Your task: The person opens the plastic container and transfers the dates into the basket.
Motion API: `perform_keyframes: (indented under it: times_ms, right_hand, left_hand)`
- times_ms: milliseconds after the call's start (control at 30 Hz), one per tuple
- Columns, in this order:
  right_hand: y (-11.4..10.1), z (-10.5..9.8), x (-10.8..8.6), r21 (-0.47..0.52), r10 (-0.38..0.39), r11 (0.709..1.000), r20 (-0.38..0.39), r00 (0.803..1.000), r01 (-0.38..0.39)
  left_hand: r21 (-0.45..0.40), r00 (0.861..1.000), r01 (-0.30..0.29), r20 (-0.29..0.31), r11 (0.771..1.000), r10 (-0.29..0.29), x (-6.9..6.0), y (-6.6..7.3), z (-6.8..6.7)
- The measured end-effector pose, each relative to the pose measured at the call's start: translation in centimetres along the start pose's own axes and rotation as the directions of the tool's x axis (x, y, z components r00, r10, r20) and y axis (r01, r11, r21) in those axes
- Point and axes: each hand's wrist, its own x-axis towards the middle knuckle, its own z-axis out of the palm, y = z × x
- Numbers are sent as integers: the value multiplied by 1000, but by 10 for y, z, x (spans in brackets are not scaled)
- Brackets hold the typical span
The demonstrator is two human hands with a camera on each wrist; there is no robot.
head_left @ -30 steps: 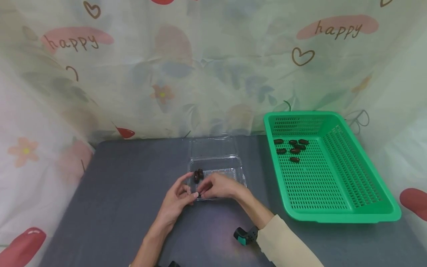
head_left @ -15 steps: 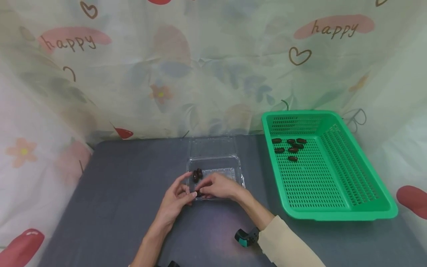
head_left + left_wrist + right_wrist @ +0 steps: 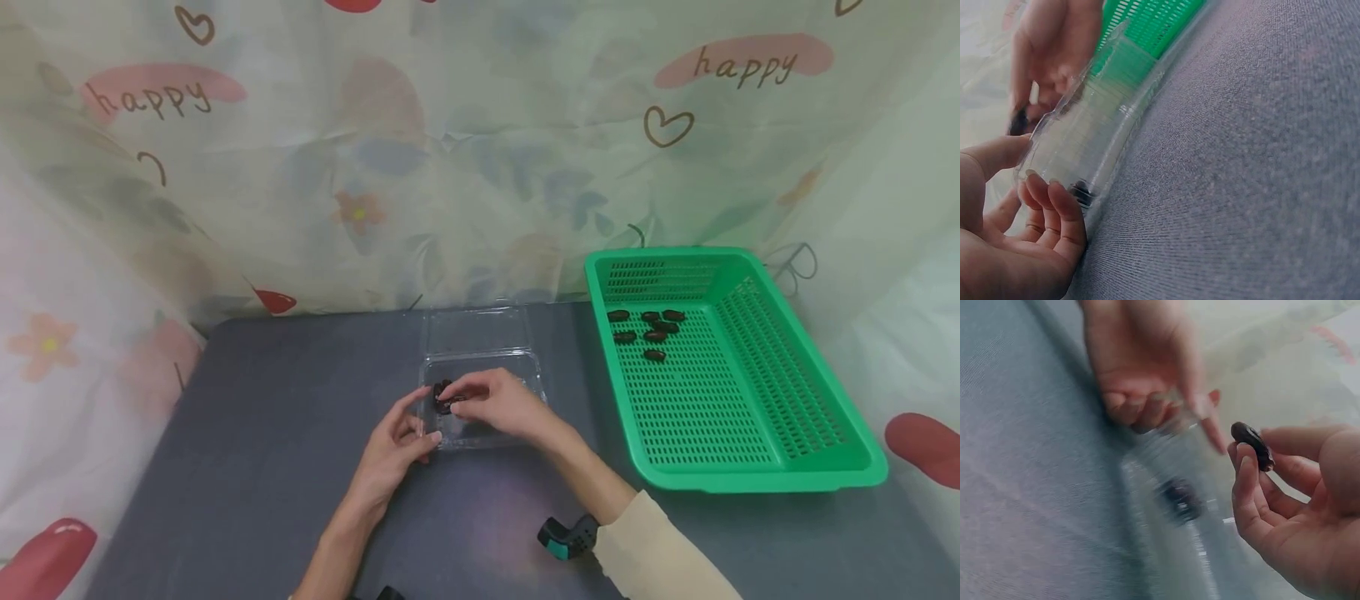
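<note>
In the head view my left hand (image 3: 390,450) grips the left side of a clear plastic clamshell box (image 3: 480,362), whose lid lies open toward the back. The left wrist view has its curled fingers (image 3: 1063,219) against the outer wall. Above the box, my right hand (image 3: 502,404) pinches a dark brown wrinkled date (image 3: 1252,445) between thumb and fingers. A blurred dark clump of dates (image 3: 1180,499) lies inside the box, near its left side. In the head view the right fingers partly cover these dates.
A green perforated plastic basket (image 3: 757,482) stands on the right, with several dates (image 3: 655,337) toward its back left. Dark grey cloth (image 3: 285,433) covers the table. A printed curtain (image 3: 480,183) hangs behind it.
My right hand has lifted from the box's front left corner and moved back, bringing a date up with it. My left hand stays at the box's left side.
</note>
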Motion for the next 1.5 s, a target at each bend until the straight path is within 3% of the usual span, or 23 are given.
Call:
perform_keyframes:
  times_ms: [233,433,667,900,1100,1300,1500]
  right_hand:
    - [-27,-27,-22,0,-43,999,-62,997,44]
    - [-37,-54,-45,17,-62,998,-157,986,65]
    - [-31,-85,-69,51,-21,998,-293,956,37]
    - [-18,-112,-94,24,-4,1000,-358,934,14]
    - [-1,-133,-117,-61,62,993,-421,905,-96]
    - [15,-152,-132,-81,138,978,-425,894,-190]
    - [30,-171,-137,-8,229,969,-338,913,-245]
  left_hand:
    - [6,1000,1,-12,1000,-1,0,-1,-1]
    - [8,1000,-22,-1,1000,22,-1,0,-1]
    - [12,999,-36,13,999,36,-2,2,0]
    - [0,999,-41,14,999,41,-1,3,0]
    - [8,999,-35,19,999,35,-1,3,-1]
    - [20,999,-31,17,999,30,0,4,0]
    - [14,1000,-15,12,1000,15,-1,4,-1]
